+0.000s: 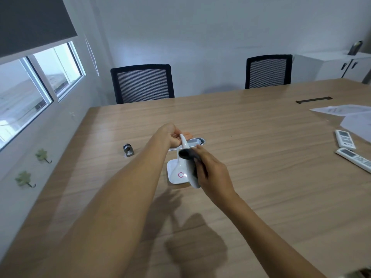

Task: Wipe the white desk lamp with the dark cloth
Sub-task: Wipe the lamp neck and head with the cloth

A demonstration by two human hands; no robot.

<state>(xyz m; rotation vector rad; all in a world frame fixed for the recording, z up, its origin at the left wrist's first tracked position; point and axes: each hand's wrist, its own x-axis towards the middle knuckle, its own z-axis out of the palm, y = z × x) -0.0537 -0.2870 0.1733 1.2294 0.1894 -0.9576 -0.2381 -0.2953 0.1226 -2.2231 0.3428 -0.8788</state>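
The white desk lamp [189,171] stands on the wooden table [261,157]; its flat square base carries a pink ring. Its long head slants from upper left to lower right above the base. My left hand [170,136] grips the far tip of the lamp head. My right hand [210,173] holds the dark cloth [187,154] wrapped against the middle of the head. Most of the cloth is hidden inside my fingers.
A small metal clip-like object [128,150] sits left of the lamp. A silver cable slot [193,142] lies behind it. Two white remote controls [345,140] and papers [341,110] lie at the right. Two black mesh chairs [142,83] stand at the far edge.
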